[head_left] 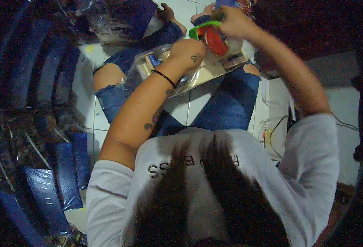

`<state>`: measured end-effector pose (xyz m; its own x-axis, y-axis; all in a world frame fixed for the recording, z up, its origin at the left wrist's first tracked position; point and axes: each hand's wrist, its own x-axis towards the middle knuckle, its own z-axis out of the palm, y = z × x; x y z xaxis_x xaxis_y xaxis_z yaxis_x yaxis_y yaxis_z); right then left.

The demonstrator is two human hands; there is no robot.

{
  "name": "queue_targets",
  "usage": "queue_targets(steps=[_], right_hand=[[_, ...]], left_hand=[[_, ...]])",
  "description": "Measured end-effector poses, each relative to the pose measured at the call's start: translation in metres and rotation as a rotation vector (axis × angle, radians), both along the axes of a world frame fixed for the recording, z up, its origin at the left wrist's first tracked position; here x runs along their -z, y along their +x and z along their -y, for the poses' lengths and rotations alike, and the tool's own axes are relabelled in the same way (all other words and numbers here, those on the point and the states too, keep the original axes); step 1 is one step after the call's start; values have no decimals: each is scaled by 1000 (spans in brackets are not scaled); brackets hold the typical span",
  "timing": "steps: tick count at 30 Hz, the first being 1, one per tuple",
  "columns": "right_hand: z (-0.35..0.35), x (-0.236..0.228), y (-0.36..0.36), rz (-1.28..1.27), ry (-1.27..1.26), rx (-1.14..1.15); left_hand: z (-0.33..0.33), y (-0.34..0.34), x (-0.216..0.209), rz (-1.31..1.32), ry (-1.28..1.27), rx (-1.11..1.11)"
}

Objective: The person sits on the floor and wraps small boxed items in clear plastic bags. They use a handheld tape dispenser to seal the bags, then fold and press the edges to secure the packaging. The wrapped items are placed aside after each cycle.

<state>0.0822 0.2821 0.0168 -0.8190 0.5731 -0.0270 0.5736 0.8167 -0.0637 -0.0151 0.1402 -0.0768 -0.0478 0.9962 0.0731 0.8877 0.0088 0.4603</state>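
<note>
Dark hair (156, 210) hangs over white shirt (189, 164), lower centre of frame; upper centre, clear-wrapped package (208, 75) lies across jeans (226, 101), lap apparently supporting it; left hand (188, 54) curls over it, probably steadying, I cannot tell what it pinches; right hand (231, 22) grips green-and-red tape dispenser (215, 41) from upper right, seemingly leaving roll free.

Room opens between the thighs (228, 101); a plastic-covered package (209, 76) blocks beyond.
</note>
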Motion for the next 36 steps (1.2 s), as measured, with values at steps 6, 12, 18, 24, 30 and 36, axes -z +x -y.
queue_targets(steps=[6,12,18,24,30,36], right_hand=[[81,18,113,-406,-15,107],[166,43,193,-442,-166,195],[175,78,180,-410,-117,209],[140,87,164,-420,-274,201],[63,182,341,-991,316,882],[17,268,314,-607,326,1057]], left_hand=[[-1,-1,5,-6,-10,-5],[-10,-8,6,-24,-18,35],[-14,-15,5,-5,-72,68],[-11,-16,-8,-142,-183,70],[-44,-20,6,-221,320,103],[-104,-64,34,15,-497,399]])
